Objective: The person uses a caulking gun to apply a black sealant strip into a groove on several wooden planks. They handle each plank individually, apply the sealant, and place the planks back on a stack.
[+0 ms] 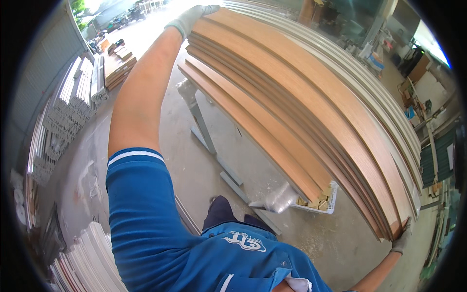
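My left hand (193, 18), in a light grey glove, is stretched far out and closed over the far left end of a wood-coloured plank (311, 73). At the plank's near right end, my right hand (402, 240), gloved too, grips the edge; its fingers are partly hidden. Under this plank lie several more wood-coloured planks, stacked with their edges stepped. Closer to my body, lower wood-coloured planks (262, 121) rest on a grey metal stand (199, 117). Pale grey planks (369, 80) lie along the far side of the stack.
A white crate (332, 198) with small wood-coloured pieces stands on the floor under the planks. Stacks of white profiles (68, 112) line the left wall, with more pale strips (90, 258) at the lower left. Brown boards (116, 65) lie farther off. Shelves and clutter fill the right side.
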Action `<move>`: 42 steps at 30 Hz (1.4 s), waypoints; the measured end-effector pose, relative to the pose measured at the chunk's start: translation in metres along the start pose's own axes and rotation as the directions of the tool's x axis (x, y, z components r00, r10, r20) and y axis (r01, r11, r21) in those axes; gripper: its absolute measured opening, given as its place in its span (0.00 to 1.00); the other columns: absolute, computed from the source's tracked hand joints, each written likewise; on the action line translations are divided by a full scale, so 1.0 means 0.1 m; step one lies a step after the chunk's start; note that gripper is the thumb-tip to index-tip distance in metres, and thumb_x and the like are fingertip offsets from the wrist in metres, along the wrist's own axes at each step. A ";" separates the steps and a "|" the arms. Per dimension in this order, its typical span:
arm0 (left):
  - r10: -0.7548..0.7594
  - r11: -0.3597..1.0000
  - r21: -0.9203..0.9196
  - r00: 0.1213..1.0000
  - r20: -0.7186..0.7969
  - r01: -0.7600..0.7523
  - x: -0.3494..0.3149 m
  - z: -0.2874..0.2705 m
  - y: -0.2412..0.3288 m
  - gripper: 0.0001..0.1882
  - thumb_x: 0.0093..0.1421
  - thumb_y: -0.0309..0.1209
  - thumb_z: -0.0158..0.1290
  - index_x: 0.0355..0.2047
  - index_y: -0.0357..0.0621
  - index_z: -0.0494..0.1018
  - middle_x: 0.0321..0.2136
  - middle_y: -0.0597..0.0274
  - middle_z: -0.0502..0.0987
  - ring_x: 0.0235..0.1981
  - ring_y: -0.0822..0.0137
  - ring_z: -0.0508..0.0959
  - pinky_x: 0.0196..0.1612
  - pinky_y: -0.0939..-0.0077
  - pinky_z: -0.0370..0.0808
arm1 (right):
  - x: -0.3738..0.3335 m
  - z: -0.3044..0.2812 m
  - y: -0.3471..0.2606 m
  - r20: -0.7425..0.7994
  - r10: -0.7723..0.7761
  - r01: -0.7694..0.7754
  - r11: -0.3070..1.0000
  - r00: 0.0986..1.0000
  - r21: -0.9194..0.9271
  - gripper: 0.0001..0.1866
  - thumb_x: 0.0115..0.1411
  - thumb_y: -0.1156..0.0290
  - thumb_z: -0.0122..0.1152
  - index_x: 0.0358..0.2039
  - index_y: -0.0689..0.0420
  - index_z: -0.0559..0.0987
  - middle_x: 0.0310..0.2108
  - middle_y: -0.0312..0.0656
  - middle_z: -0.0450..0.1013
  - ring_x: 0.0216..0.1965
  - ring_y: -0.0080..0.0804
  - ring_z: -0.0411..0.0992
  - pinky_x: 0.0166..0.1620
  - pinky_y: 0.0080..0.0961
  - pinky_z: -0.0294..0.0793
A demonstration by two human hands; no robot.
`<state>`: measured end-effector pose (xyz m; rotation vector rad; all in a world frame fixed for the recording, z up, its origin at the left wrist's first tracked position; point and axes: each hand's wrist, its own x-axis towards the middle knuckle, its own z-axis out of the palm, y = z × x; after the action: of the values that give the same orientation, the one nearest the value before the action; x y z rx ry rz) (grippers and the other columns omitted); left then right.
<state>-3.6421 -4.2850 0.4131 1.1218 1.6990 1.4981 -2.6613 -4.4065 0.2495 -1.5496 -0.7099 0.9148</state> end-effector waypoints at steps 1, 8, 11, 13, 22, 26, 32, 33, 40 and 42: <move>-0.018 1.000 -0.022 1.000 0.002 0.018 0.19 -0.07 -0.07 0.43 0.59 0.60 0.58 0.65 0.41 0.68 0.67 0.43 0.64 0.70 0.51 0.59 0.72 0.63 0.51 | -0.06 0.20 -0.04 0.001 -0.017 0.017 0.999 1.000 -0.045 0.38 0.64 0.43 0.61 0.65 0.57 0.69 0.60 0.43 0.70 0.59 0.35 0.70 0.61 0.33 0.71; 0.188 0.971 0.132 0.978 0.094 -0.200 1.81 -0.54 -0.67 0.35 0.61 0.57 0.57 0.57 0.40 0.74 0.56 0.46 0.76 0.57 0.57 0.74 0.63 0.63 0.65 | -0.53 1.56 -0.16 -0.015 -0.221 0.222 0.975 0.975 0.003 0.36 0.66 0.49 0.61 0.65 0.62 0.69 0.60 0.44 0.70 0.60 0.36 0.70 0.62 0.30 0.71; 0.030 0.992 0.121 0.997 0.074 -0.039 2.21 -0.71 -1.15 0.38 0.62 0.57 0.55 0.61 0.40 0.71 0.62 0.43 0.69 0.65 0.55 0.65 0.69 0.62 0.56 | -0.59 2.10 -0.31 -0.057 -0.285 0.276 0.952 0.957 -0.128 0.31 0.68 0.55 0.61 0.63 0.63 0.71 0.58 0.44 0.72 0.58 0.34 0.71 0.61 0.28 0.72; -0.072 0.990 0.127 0.991 0.108 0.058 2.51 -0.85 -1.31 0.39 0.61 0.58 0.55 0.63 0.41 0.69 0.65 0.41 0.66 0.68 0.53 0.62 0.71 0.61 0.52 | -0.63 2.43 -0.35 0.008 -0.219 0.219 0.971 0.976 -0.092 0.30 0.67 0.55 0.62 0.62 0.63 0.72 0.57 0.44 0.73 0.57 0.33 0.72 0.61 0.27 0.72; -0.255 0.944 0.231 0.966 0.051 0.237 3.31 -1.14 -2.09 0.43 0.59 0.62 0.56 0.66 0.47 0.68 0.67 0.41 0.63 0.70 0.50 0.60 0.71 0.58 0.51 | -0.33 3.44 -0.08 -0.029 0.039 -0.042 0.994 0.999 -0.099 0.32 0.64 0.51 0.65 0.58 0.63 0.75 0.54 0.43 0.74 0.52 0.34 0.75 0.55 0.30 0.77; -0.215 0.944 0.273 0.973 0.086 0.185 3.44 -1.11 -2.34 0.43 0.59 0.62 0.56 0.66 0.45 0.68 0.66 0.43 0.65 0.68 0.53 0.62 0.70 0.62 0.54 | -0.20 3.57 0.03 -0.064 0.071 -0.081 0.979 0.995 -0.187 0.33 0.65 0.49 0.63 0.61 0.61 0.73 0.61 0.43 0.70 0.60 0.35 0.69 0.62 0.30 0.70; -0.185 0.927 0.357 0.966 0.180 0.111 3.79 -1.56 -2.88 0.40 0.64 0.57 0.53 0.68 0.46 0.62 0.66 0.49 0.66 0.64 0.55 0.66 0.65 0.63 0.62 | -0.02 3.46 0.31 -0.017 0.055 -0.058 0.964 0.998 -0.261 0.31 0.72 0.50 0.49 0.66 0.58 0.67 0.66 0.42 0.63 0.65 0.34 0.62 0.67 0.31 0.63; -0.217 0.930 0.341 0.953 0.210 0.137 3.83 -1.72 -2.96 0.39 0.65 0.56 0.52 0.69 0.47 0.61 0.65 0.50 0.66 0.63 0.54 0.67 0.64 0.63 0.64 | -0.06 3.48 0.34 0.094 0.094 -0.070 0.972 0.991 -0.223 0.31 0.73 0.50 0.47 0.66 0.59 0.67 0.62 0.44 0.67 0.61 0.34 0.66 0.64 0.31 0.68; -0.232 0.967 0.176 0.927 0.295 0.187 3.77 -1.87 -3.26 0.41 0.63 0.55 0.53 0.73 0.63 0.52 0.68 0.53 0.58 0.65 0.46 0.63 0.54 0.45 0.75 | -0.89 4.05 0.08 -0.238 0.086 -0.208 0.806 0.967 -0.555 0.47 0.55 0.25 0.57 0.67 0.44 0.71 0.64 0.49 0.67 0.62 0.41 0.64 0.61 0.45 0.67; 0.070 0.962 0.220 0.923 0.377 -0.163 3.59 -1.79 -3.31 0.39 0.65 0.57 0.49 0.72 0.60 0.54 0.66 0.51 0.60 0.64 0.45 0.64 0.53 0.40 0.75 | -1.13 4.20 -0.02 -0.208 0.117 -0.211 0.827 0.971 -0.522 0.49 0.54 0.23 0.56 0.67 0.43 0.70 0.64 0.51 0.67 0.62 0.43 0.66 0.59 0.47 0.68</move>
<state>-4.0282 -4.0525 0.1530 1.5524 1.6033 1.0714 -3.0789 -4.2852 0.2484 -2.1960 -0.7607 0.7248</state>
